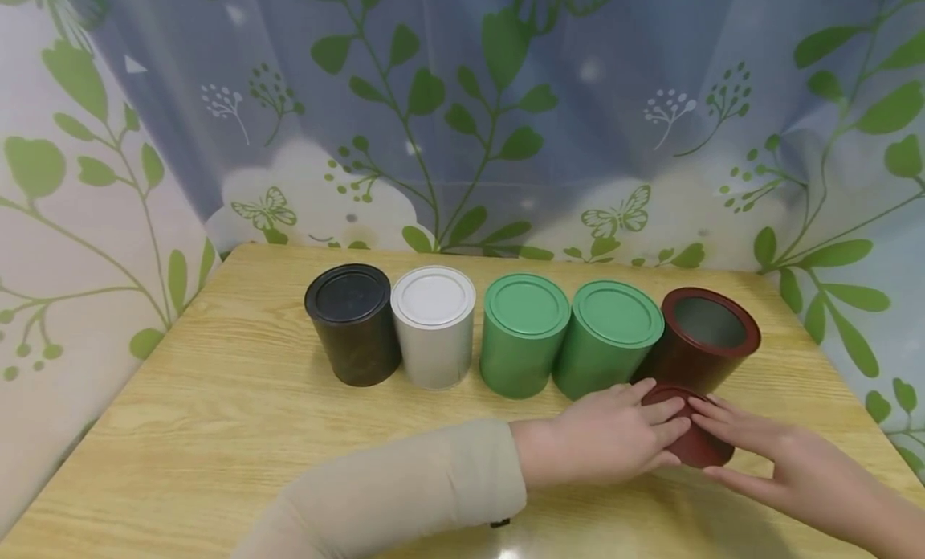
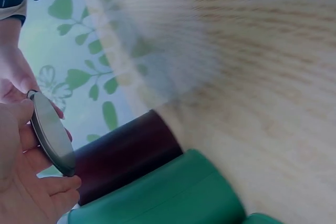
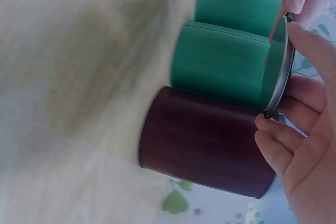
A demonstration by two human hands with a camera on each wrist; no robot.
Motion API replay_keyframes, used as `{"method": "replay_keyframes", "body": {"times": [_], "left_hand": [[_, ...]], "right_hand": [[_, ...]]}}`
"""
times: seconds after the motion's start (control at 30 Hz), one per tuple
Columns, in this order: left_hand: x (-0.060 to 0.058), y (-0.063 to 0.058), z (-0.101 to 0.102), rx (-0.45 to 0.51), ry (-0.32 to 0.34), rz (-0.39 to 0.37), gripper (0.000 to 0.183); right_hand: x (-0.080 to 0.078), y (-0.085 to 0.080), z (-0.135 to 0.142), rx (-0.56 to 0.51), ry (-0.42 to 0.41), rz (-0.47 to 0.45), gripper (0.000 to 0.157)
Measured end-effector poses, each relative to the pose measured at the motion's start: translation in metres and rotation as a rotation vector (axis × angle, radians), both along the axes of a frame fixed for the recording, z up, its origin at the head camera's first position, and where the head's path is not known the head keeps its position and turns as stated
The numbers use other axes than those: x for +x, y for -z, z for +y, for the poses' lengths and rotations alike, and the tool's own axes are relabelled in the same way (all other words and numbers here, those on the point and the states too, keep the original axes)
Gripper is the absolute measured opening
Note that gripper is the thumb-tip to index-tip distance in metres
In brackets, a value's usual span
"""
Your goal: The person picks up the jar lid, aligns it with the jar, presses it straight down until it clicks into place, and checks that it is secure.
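Both hands hold a round dark red lid (image 1: pixel 699 446) in front of an uncovered dark red can (image 1: pixel 711 295), whose grey inside shows in the head view. My left hand (image 1: pixel 603 434) grips the lid's left side, with its fingers over the top. On the other side my right hand (image 1: pixel 802 471) has fingertips on the top and the thumb below. Seen from the left wrist, the lid (image 2: pixel 55 129) is tilted on edge, its shiny underside showing. In the right wrist view the fingers of the right hand (image 3: pixel 315 150) curl round its metal rim.
Left of the red can, a row of lidded cans stands on the wooden table (image 1: pixel 217 414): two green cans (image 1: pixel 520 362) (image 1: pixel 596 366), a white can (image 1: pixel 436 354) and a black can (image 1: pixel 361 354). Leaf-patterned cloth (image 1: pixel 462 109) hangs behind and at both sides.
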State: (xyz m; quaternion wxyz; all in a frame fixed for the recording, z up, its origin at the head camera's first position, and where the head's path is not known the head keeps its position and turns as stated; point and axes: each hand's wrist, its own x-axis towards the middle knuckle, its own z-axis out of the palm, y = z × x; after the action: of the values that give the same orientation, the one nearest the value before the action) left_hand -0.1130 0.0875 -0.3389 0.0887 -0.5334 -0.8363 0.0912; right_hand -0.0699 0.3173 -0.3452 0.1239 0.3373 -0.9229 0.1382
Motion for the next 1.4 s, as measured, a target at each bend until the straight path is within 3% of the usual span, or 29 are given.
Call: {"method": "replay_keyframes", "body": {"times": [0.3, 0.67, 0.9, 1.13, 1.4], "left_hand": [[-0.003, -0.023, 0.003, 0.043, 0.005, 0.084, 0.05], [-0.013, -0.034, 0.011, 0.02, -0.018, 0.071, 0.051], [-0.024, -0.038, 0.021, -0.014, -0.07, 0.01, 0.054], [-0.032, -0.041, 0.033, -0.025, -0.077, -0.031, 0.054], [-0.044, -0.044, 0.045, -0.057, -0.164, -0.134, 0.053]], "right_hand": [[-0.001, -0.021, 0.005, 0.009, 0.024, 0.051, 0.078], [-0.01, -0.025, 0.008, -0.072, 0.018, 0.137, 0.078], [-0.019, -0.027, 0.01, -0.066, 0.017, 0.111, 0.076], [-0.022, -0.023, 0.015, -0.049, 0.051, 0.072, 0.072], [-0.032, -0.021, 0.02, -0.035, 0.112, 0.017, 0.061]]}}
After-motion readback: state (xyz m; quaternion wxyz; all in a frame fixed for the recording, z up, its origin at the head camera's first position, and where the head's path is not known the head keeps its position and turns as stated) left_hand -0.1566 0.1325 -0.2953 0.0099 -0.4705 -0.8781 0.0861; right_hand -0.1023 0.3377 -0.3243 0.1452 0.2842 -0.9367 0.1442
